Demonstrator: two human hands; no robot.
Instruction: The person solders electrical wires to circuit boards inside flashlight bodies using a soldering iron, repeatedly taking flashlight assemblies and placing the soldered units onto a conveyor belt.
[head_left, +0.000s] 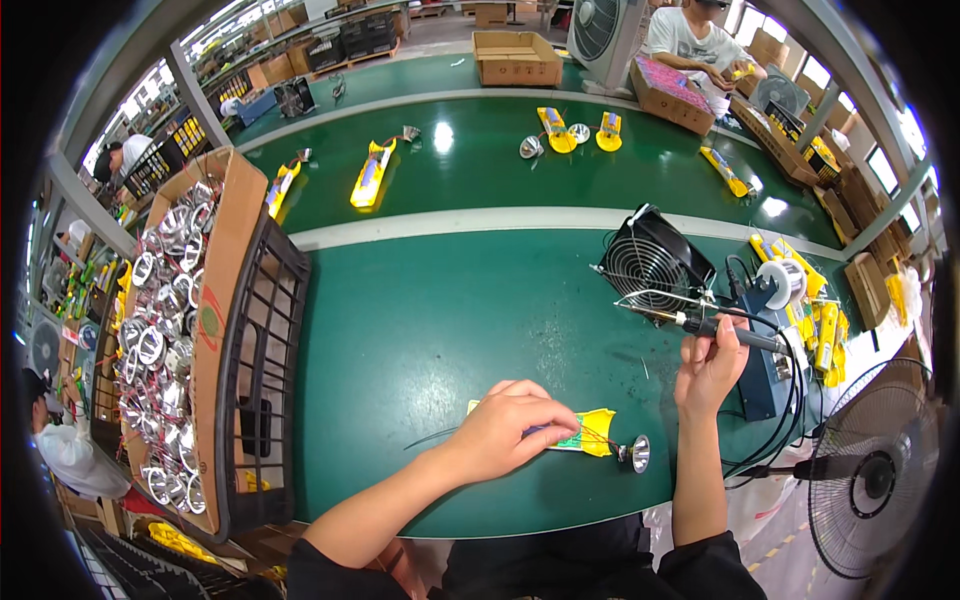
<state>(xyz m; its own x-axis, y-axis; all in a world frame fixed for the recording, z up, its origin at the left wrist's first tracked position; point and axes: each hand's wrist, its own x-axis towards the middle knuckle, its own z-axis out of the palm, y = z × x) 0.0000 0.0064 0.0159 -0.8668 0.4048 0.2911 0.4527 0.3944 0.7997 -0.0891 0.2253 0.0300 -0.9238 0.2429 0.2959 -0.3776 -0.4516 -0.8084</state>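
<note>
My left hand [515, 428] is closed over a yellow plastic flashlight casing [600, 432] on the green bench, its fingers bent and mostly covering it. Part of a green circuit board [572, 438] shows beside the fingertips. Thin dark wires stick out to the left, and red ones run right to a small silver reflector lamp [640, 454] lying on the bench. My right hand [712, 365] grips a soldering iron [718, 328] by its black handle, the tip pointing left. The iron is raised well away from the casing, in front of a black fan with a wire guard [655, 262].
At left, a cardboard box [225, 300] of reflector lamps sits beside a black crate [270, 370]. A solder spool [785, 283], blue soldering station [765, 370] and yellow casings [828, 335] stand right. Several casings lie on the green conveyor [460, 170]. A standing fan [875, 480] is lower right.
</note>
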